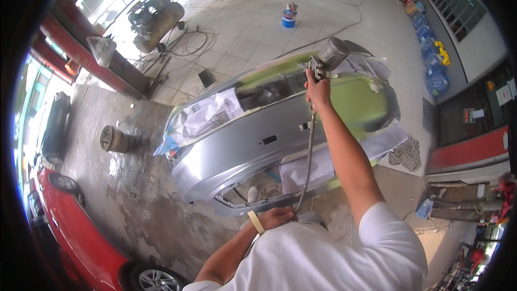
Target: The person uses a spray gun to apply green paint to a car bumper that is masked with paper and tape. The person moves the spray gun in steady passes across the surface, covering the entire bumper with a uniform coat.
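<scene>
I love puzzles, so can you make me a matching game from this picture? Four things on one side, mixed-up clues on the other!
Things:
1. Spray gun
2. Bumper
3. Tin
4. Wristband

Clues:
A. Pale yellow
B. Blue, on the floor
C. Held in the right hand
D. Part silver-grey, part green

Pairs: 1-C, 2-D, 3-B, 4-A

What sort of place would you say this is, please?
Probably an auto body paint shop: the right hand holds a spray gun over a partly masked bumper, and what looks like an air compressor stands beyond.
</scene>
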{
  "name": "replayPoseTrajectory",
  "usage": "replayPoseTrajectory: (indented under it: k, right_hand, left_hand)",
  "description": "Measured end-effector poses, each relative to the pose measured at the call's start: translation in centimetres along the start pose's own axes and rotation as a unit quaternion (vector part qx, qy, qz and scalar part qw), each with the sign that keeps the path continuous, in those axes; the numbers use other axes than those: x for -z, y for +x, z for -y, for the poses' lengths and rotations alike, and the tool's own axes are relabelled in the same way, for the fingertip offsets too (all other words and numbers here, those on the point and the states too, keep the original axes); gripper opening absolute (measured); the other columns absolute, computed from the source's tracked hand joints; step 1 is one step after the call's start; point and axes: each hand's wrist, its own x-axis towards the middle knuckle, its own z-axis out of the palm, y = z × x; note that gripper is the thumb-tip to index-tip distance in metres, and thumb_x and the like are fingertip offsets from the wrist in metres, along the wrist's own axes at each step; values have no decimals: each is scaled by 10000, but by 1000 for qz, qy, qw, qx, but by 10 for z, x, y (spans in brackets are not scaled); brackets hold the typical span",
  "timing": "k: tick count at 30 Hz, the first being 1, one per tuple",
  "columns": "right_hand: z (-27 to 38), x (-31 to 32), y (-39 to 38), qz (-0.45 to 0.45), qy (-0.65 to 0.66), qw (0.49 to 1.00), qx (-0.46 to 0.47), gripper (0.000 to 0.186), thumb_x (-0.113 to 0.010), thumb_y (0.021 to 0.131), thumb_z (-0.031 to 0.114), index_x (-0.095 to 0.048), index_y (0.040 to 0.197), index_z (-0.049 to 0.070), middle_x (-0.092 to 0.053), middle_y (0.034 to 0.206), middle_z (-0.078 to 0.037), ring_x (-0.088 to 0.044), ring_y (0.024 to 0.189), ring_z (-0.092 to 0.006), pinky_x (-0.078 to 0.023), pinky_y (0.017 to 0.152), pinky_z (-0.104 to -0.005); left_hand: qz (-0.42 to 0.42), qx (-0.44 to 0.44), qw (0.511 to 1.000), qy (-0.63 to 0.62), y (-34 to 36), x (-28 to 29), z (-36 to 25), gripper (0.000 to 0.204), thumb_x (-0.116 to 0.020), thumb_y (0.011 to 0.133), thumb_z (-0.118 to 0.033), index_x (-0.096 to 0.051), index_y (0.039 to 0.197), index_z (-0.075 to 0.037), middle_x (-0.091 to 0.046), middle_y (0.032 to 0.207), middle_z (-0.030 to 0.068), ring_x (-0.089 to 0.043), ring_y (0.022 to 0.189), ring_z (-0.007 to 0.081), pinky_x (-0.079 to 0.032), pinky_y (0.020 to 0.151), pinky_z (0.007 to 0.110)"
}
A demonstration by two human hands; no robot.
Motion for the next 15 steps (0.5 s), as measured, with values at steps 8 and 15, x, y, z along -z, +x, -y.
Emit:
replayPoseTrajectory:
  k: [8, 15]
  right_hand:
    - [-9, -95, -67, 104, -54, 993, 18, 372, -676, 985, 398, -661, 996, 27, -590, 674, -35, -466, 403, -108, -352, 318, -301]
    - [5, -141, -85, 141, -101, 985, 23, 430, -699, 942, 433, -659, 957, 5, -653, 657, -66, -537, 388, -182, -431, 331, -345]
  left_hand:
    - [-4, 8, 999, 48, -36, 12, 38, 476, -517, 1073, -409, -623, 1393, -72, -702, 1260, 126, -603, 1148, 175, -440, 1039, 318]
    - [18, -5, 1000, 2, -53, 25, 23, 419, -532, 1067, -347, -649, 1329, -42, -677, 1271, 126, -586, 1194, 206, -420, 1065, 334]
